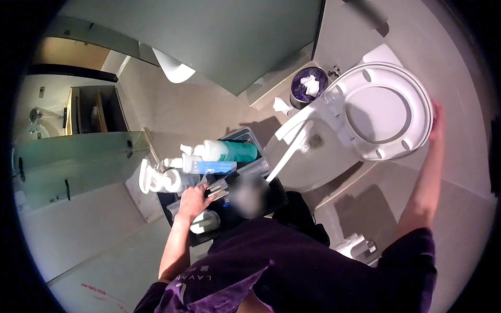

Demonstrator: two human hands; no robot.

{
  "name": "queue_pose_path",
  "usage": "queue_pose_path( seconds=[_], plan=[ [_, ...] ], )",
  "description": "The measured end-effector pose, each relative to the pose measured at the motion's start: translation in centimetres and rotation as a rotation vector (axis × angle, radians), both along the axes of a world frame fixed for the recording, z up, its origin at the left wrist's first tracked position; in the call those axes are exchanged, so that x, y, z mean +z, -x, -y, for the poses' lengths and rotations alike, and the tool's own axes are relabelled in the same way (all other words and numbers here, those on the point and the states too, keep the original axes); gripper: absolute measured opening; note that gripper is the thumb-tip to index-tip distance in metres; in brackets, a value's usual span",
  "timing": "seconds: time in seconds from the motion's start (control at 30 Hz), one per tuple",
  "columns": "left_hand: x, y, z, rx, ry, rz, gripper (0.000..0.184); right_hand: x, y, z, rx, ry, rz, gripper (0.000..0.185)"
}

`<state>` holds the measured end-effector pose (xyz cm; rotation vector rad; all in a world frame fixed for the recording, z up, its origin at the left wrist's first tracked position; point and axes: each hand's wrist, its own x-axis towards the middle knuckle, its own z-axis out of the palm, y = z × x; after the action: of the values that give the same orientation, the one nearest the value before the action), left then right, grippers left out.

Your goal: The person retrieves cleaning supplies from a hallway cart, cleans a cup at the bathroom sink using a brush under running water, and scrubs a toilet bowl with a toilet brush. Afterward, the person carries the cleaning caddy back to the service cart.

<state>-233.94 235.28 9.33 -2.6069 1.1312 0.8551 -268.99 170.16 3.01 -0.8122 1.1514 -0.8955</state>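
Observation:
My left hand (194, 202) is closed round the grey middle handle of a dark cleaning caddy (252, 136). In the caddy lie a bottle of green liquid (229, 151), a bottle with a blue label (211, 167) and white spray bottles (166, 181). A white, rounded thing (205, 222) sits below my left hand. At the right, my right hand (437, 121) grips the outer edge of the raised toilet seat (421, 117); some fingers are hidden behind it. The toilet bowl (318, 156) is uncovered, and a long white stick (286, 154) slants from the caddy across its rim.
A round bin (298, 93) with a dark liner and crumpled paper stands by the toilet; more white paper (282, 106) lies beside it. A toilet roll holder (357, 248) is at the lower right. Glass panels (219, 41) flank the room. A blurred patch hides part of the caddy.

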Motion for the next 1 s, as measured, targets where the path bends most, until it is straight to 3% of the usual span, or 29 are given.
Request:
queue_pose_path(
  seconds=[0.07, 0.13, 0.2, 0.23, 0.27, 0.3, 0.37, 0.4, 0.47, 0.53, 0.6, 0.67, 0.8, 0.87, 0.9, 0.97, 1.0],
  plan=[
    [-1.3, -1.0, -1.3, -0.066, 0.115, -0.041, 0.041, 2.2, 1.2, -4.9, -0.405, 0.478, -0.097, 0.043],
    [-0.8, -1.5, -1.0, -0.108, 0.090, -0.061, 0.041, 8.4, -2.9, -15.2, -0.416, 0.621, -0.094, 0.040],
    [0.0, -1.5, -0.7, -0.136, 0.104, -0.051, 0.038, 8.3, -5.3, -23.6, 0.062, 0.749, -0.128, 0.029],
    [-0.2, -1.9, -1.2, -0.181, 0.131, -0.066, 0.037, 9.0, -8.4, -28.3, 0.309, 0.632, -0.168, 0.019],
    [-0.7, -2.2, -1.7, -0.227, 0.160, -0.084, 0.036, 5.1, -10.7, -31.9, 0.370, 0.289, -0.250, 0.021],
    [-1.1, -2.6, -2.2, -0.276, 0.193, -0.106, 0.034, 5.4, -15.0, -36.4, 0.657, 0.416, -0.186, 0.025],
    [-0.9, -2.9, -2.6, -0.345, 0.204, -0.095, 0.033, 6.2, -24.0, -44.6, 0.976, 0.603, -0.156, 0.049],
    [-1.1, -3.1, -2.8, -0.381, 0.209, -0.092, 0.032, 2.5, -26.8, -47.2, 0.939, 0.806, -0.156, 0.061],
    [-2.4, -3.1, -4.2, -0.443, 0.220, -0.118, 0.030, 1.3, -30.5, -50.4, 1.008, 0.913, -0.312, 0.066],
    [-3.1, -3.2, -5.6, -0.468, 0.263, -0.150, 0.029, 0.7, -32.1, -51.9, 1.138, 0.797, -0.538, 0.064],
    [-4.0, -4.0, -7.4, -0.457, 0.197, -0.222, 0.027, -3.5, -33.0, -53.4, 1.161, 0.795, -0.538, 0.055],
    [-4.8, -5.1, -9.3, -0.445, 0.099, -0.300, 0.029, -2.0, -32.6, -55.0, 1.192, 0.849, -0.556, 0.048],
    [-7.3, -9.0, -13.0, -0.348, 0.332, -0.267, 0.035, 0.5, -29.8, -57.3, 0.637, 0.839, -0.253, 0.038],
    [-5.0, -11.1, -12.8, -0.251, 0.448, -0.353, 0.033, 3.1, -27.3, -58.2, 0.540, 0.621, -0.165, 0.032],
    [-5.1, -11.9, -13.1, -0.206, 0.422, -0.366, 0.031, 4.8, -26.2, -58.7, 0.413, 0.338, -0.059, 0.032],
    [-6.8, -13.6, -13.9, -0.240, 0.384, -0.307, 0.028, 8.2, -24.5, -59.4, 0.221, 0.428, -0.045, 0.032],
    [-7.5, -14.2, -13.5, -0.246, 0.281, -0.265, 0.028, 9.8, -23.7, -59.5, 0.162, 0.798, -0.137, 0.034]
  ],
)
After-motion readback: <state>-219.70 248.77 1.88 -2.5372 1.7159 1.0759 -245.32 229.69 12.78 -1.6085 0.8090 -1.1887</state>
